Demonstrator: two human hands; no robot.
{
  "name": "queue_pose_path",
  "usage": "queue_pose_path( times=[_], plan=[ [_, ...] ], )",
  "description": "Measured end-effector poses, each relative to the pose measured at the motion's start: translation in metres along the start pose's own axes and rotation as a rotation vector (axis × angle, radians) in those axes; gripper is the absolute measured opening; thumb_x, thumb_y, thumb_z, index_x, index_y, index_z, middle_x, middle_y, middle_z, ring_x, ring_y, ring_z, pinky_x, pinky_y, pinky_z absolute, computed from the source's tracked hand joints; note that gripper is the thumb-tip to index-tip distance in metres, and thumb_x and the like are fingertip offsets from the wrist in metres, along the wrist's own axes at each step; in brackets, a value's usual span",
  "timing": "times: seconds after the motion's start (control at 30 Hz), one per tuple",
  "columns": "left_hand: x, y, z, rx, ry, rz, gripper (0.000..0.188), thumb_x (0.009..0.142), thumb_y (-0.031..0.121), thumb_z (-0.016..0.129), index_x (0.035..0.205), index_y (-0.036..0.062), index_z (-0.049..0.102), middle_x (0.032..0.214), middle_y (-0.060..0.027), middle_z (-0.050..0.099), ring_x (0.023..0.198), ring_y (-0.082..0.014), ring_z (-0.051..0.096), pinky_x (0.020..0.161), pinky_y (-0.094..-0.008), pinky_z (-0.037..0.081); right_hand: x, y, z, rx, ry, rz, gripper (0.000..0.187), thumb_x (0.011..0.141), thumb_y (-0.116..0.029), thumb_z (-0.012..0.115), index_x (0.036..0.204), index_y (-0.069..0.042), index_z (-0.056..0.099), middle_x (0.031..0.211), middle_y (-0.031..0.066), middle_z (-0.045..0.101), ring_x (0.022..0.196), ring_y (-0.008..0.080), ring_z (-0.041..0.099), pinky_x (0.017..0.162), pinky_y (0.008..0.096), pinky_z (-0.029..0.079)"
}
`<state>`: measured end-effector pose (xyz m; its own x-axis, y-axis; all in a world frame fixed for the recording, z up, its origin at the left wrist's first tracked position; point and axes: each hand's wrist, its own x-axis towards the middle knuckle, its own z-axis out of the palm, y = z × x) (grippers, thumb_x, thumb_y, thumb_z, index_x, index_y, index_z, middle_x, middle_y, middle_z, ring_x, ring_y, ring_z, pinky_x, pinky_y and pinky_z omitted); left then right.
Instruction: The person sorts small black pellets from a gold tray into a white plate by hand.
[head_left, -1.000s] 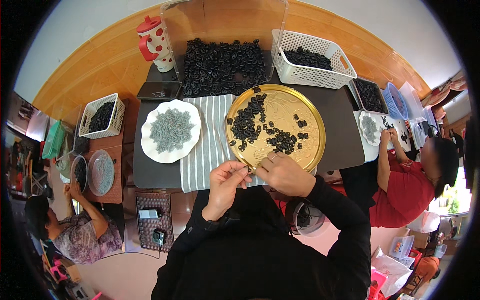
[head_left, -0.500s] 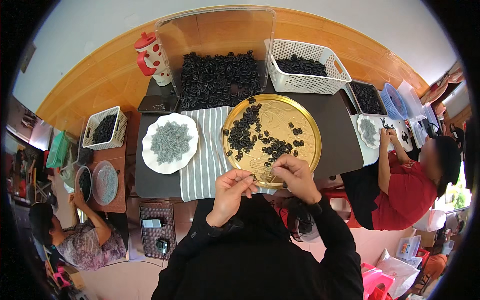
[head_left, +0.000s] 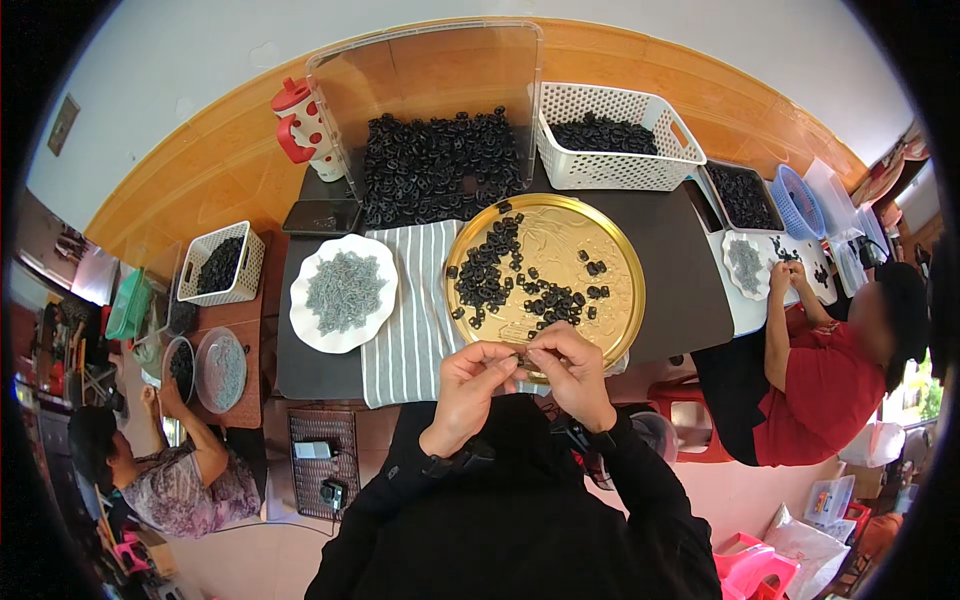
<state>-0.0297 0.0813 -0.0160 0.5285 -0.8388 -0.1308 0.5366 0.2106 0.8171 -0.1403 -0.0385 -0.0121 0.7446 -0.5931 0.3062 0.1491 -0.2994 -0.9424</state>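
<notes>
My left hand (head_left: pixel 472 392) and my right hand (head_left: pixel 574 376) meet at their fingertips over the near rim of a round gold tray (head_left: pixel 620 235). In the left hand's pinch sits a small black plastic part (head_left: pixel 521 361), mostly covered by the fingers. The right thumb and forefinger are pressed together against it; whatever they hold is too small to make out. Loose black plastic parts (head_left: pixel 487 272) lie in heaps on the tray's left and near side. Left of the tray, a white scalloped plate (head_left: pixel 302 318) carries a pile of small grey metal pieces (head_left: pixel 345 290), perhaps screws.
Behind the tray stand a clear bin (head_left: pixel 425 70) of black parts and a white basket (head_left: pixel 625 178). A striped cloth (head_left: pixel 412 350), a dark phone-like slab (head_left: pixel 320 217) and a spotted tumbler (head_left: pixel 312 140) share the table. People work at left (head_left: pixel 190 490) and right (head_left: pixel 825 390).
My right hand has moved left and now meets the left hand at the fingertips. The left hand has shifted slightly right with the black part. The whole view has shifted a little.
</notes>
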Motion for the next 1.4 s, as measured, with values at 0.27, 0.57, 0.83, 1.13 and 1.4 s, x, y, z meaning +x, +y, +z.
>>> queue_pose_path(
  times=[0.27, 0.57, 0.83, 1.13, 1.4],
  plan=[
    [0.006, -0.006, -0.006, -0.003, -0.037, 0.009, 0.012, 0.090, 0.000, 0.056, 0.099, -0.0059, 0.062, 0.084, -0.0121, 0.066, 0.073, -0.0147, 0.064, 0.061, -0.0237, 0.048, -0.003, 0.001, 0.006, 0.109, 0.067, 0.048, 0.003, 0.086, 0.004, 0.057, 0.089, 0.002, 0.058, 0.082, 0.0035, 0.053, 0.072, 0.0090, 0.050, 0.063, 0.0209, 0.040],
    [0.002, -0.006, -0.005, 0.012, 0.034, -0.026, 0.011, 0.090, 0.003, 0.058, 0.098, -0.0043, 0.063, 0.077, -0.0089, 0.066, 0.064, -0.0122, 0.063, 0.050, -0.0204, 0.046, -0.012, 0.004, 0.021, 0.171, 0.118, 0.122, 0.003, 0.089, 0.002, 0.054, 0.090, 0.002, 0.057, 0.084, 0.0031, 0.054, 0.075, 0.0093, 0.051, 0.067, 0.0213, 0.041],
    [-0.005, -0.007, -0.005, -0.042, 0.043, -0.004, 0.009, 0.090, 0.002, 0.057, 0.096, -0.0039, 0.062, 0.075, -0.0088, 0.065, 0.060, -0.0127, 0.062, 0.047, -0.0201, 0.045, -0.011, -0.003, 0.030, 0.067, 0.130, 0.030, 0.002, 0.089, 0.001, 0.055, 0.088, 0.002, 0.056, 0.081, 0.0042, 0.053, 0.072, 0.0104, 0.050, 0.064, 0.0216, 0.041],
    [-0.008, -0.004, -0.004, 0.032, 0.047, 0.129, 0.011, 0.091, 0.002, 0.057, 0.098, -0.0046, 0.061, 0.076, -0.0074, 0.064, 0.061, -0.0102, 0.061, 0.048, -0.0195, 0.046, 0.000, -0.010, 0.031, -0.248, 0.082, -0.253, 0.006, 0.085, 0.005, 0.054, 0.082, 0.002, 0.050, 0.071, 0.0126, 0.048, 0.061, 0.0266, 0.049, 0.054, 0.0330, 0.039],
    [-0.013, -0.003, -0.009, 0.029, 0.012, 0.117, 0.010, 0.091, 0.003, 0.057, 0.097, -0.0048, 0.061, 0.076, -0.0067, 0.063, 0.062, -0.0100, 0.060, 0.049, -0.0196, 0.046, -0.003, -0.005, 0.025, -0.132, -0.108, -0.060, 0.006, 0.086, 0.001, 0.054, 0.081, 0.001, 0.052, 0.070, 0.0118, 0.050, 0.063, 0.0229, 0.052, 0.056, 0.0307, 0.041]
  ],
)
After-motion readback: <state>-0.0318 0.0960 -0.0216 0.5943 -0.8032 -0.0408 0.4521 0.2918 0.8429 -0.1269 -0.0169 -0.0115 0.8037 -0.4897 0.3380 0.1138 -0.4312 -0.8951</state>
